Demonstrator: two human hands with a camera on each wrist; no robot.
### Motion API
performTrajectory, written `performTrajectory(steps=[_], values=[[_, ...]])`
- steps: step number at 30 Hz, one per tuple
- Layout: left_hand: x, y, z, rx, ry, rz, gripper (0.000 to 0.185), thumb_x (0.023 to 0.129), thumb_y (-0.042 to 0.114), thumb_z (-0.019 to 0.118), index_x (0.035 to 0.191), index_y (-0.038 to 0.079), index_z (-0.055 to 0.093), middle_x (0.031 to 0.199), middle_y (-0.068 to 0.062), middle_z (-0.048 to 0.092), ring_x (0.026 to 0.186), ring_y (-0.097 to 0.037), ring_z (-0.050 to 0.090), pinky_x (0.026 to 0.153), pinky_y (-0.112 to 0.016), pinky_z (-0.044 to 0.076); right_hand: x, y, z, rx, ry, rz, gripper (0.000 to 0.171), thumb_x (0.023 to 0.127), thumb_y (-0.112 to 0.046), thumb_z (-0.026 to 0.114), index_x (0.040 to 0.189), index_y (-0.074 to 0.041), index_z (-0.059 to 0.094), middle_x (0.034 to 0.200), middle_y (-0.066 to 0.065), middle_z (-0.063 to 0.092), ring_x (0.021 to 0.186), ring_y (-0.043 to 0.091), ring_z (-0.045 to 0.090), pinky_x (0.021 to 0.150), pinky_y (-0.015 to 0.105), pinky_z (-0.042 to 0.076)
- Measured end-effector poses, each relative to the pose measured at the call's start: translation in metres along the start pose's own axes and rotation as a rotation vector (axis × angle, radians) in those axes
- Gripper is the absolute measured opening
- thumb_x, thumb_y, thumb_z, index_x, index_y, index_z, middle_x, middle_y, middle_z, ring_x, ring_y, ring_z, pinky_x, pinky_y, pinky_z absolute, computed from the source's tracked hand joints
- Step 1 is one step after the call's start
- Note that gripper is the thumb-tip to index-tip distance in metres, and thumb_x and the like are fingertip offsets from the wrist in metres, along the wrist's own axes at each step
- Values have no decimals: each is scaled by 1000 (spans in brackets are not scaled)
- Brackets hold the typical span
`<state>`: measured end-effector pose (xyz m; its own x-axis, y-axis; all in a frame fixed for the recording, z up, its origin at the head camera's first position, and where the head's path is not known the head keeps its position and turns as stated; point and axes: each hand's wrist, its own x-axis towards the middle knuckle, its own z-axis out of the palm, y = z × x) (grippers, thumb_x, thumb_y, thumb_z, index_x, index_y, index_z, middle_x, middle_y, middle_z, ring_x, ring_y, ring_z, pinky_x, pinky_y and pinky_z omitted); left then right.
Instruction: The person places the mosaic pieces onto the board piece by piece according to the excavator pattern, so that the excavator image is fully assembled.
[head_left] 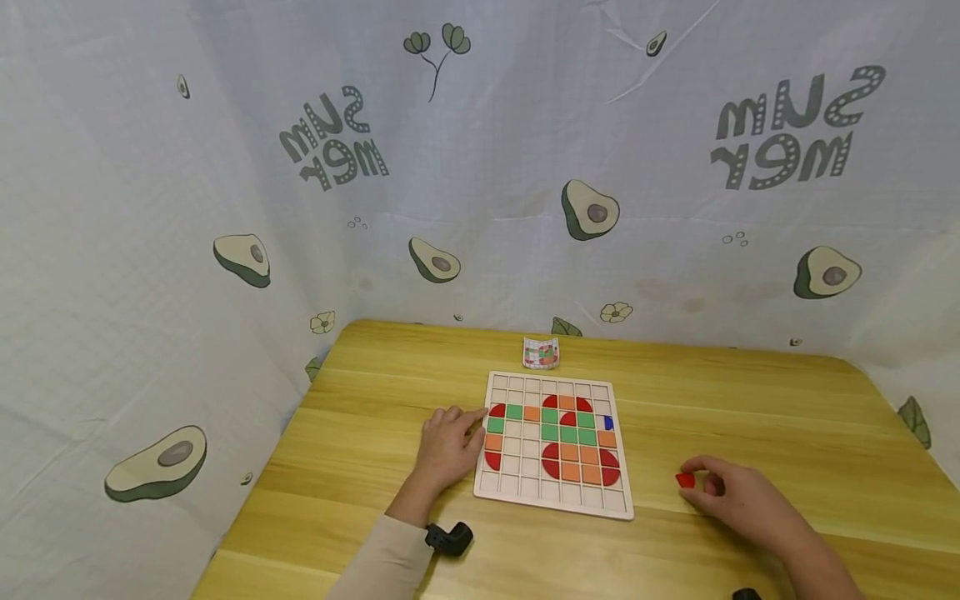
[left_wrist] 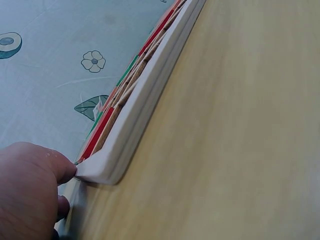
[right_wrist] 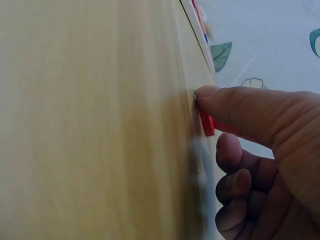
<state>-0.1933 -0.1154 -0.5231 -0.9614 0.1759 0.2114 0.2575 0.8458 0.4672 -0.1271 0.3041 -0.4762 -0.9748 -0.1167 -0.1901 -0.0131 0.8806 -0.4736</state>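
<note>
Red marks the small tile (head_left: 685, 480) pinched at the fingertips of the right hand (head_left: 738, 498) on the wooden table (head_left: 787, 417), well right of the white grid board (head_left: 555, 446). Left hand (head_left: 448, 446) rests relaxed, fingers straight, touching the board's left edge.

From the left wrist, a fingertip (left_wrist: 65, 167) presses the board's corner (left_wrist: 100, 170); firm pressure there should stop it sliding.

From the right wrist, the forefinger (right_wrist: 235, 105) bears on the red tile (right_wrist: 206, 122) against the tabletop; a secure pinch before lifting seems wise.
</note>
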Motion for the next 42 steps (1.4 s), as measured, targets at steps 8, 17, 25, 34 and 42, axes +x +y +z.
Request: performTrajectory(steps=[8, 17, 25, 34, 42], values=[[0, -1, 1, -5, 24, 15, 34, 100, 33, 61, 132, 27, 70, 82, 8, 53, 78, -11, 37, 73, -27, 27, 2, -3, 4, -45, 46, -27, 28, 91, -35, 75, 106, -13, 67, 71, -3, 50, 59, 6, 41, 57, 23, 33], [0, 0, -1, -19, 15, 10, 34, 100, 32, 61, 133, 26, 70, 83, 8, 53, 78, -11, 36, 73, -28, 27, 3, -19, 2, -61, 44, -10, 32, 90, -40, 76, 104, -13, 66, 70, -2, 50, 59, 10, 42, 56, 24, 33], [-1, -1, -1, -17, 18, 13, 34, 100, 32, 61, 132, 26, 70, 83, 7, 54, 78, -11, 37, 73, -28, 27, 6, -49, 3, -32, 35, -47, 28, 89, -35, 77, 102, -13, 66, 69, -3, 51, 60, 10, 43, 55, 24, 34], [0, -1, 1, -17, 18, 10, 34, 100, 33, 61, 133, 27, 70, 83, 8, 53, 79, -11, 37, 73, -28, 27, 12, -90, 22, -10, 12, -87, 24, 86, -35, 80, 97, -19, 67, 67, -5, 51, 58, 9, 44, 53, 22, 34], [-1, 0, -1, -18, 14, 10, 35, 100, 33, 61, 133, 26, 70, 84, 8, 54, 79, -11, 38, 74, -28, 28, 21, -130, 41, -6, 22, -176, 21, 85, -34, 83, 93, -21, 68, 63, -7, 48, 57, 6, 42, 54, 21, 33]])
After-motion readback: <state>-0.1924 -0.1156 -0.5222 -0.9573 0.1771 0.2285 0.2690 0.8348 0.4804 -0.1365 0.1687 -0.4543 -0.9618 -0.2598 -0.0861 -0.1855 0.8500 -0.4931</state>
